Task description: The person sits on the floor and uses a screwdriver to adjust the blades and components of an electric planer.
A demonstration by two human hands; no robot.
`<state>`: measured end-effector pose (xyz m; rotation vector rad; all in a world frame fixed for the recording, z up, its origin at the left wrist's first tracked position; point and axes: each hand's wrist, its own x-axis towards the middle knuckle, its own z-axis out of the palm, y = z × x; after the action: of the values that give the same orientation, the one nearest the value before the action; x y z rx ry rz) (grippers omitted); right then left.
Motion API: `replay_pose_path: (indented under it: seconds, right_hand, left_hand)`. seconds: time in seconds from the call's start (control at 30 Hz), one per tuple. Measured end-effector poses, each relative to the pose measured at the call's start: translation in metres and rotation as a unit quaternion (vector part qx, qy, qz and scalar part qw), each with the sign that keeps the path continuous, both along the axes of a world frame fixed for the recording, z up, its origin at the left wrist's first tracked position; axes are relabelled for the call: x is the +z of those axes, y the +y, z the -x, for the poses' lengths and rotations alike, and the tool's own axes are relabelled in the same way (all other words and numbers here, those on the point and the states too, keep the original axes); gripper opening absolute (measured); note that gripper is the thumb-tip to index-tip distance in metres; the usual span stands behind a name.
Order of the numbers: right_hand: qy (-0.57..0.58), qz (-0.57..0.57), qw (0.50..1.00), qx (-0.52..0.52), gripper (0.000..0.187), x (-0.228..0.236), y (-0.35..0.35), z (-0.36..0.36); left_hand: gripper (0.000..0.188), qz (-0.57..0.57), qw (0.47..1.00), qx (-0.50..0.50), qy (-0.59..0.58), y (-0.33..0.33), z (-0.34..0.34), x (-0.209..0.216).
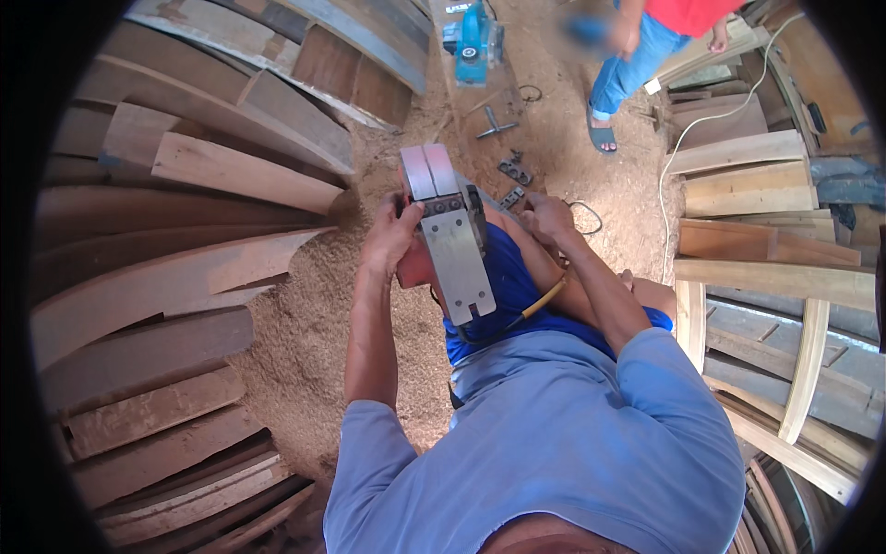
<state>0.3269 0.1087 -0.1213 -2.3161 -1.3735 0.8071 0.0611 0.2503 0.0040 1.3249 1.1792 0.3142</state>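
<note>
An electric hand planer point(466, 277) with a red body lies sole up over my lap, its metal plates and bolted cutter block facing me. My left hand point(392, 235) grips its left side, thumb near the cutter block. My right hand point(550, 222) is curled beside my leg, right of the planer. Its fingertips are close to a small metal part point(512, 197); whether they hold something is hidden. Another dark metal part with holes point(514, 171) lies just beyond. Farther off is a T-shaped metal tool point(496, 123). A yellow cord sleeve point(544, 300) crosses my blue shorts.
A teal power tool point(472, 51) rests on a board at the far side. Another person in jeans point(628, 74) stands at far right. Curved planks point(249, 171) are stacked left, more boards point(748, 189) right. Wood shavings point(323, 342) cover the floor; a pale cord point(669, 175) runs along the right.
</note>
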Motion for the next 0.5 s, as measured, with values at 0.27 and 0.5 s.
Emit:
replay_pose_path:
  seconds: [0.27,0.5]
  right_hand:
    - [-0.057,-0.004,0.975,-0.214,0.053,-0.022,-0.118,-0.072]
    - [-0.119,-0.085,0.853,-0.502,0.074,0.012,-0.226,-0.222]
  left_hand:
    - [0.045,-0.089,0.995,-0.05,-0.023,0.011,-0.006,-0.043]
    - [0.039,-0.072,0.997,-0.011,-0.028,0.035,0.03,-0.055]
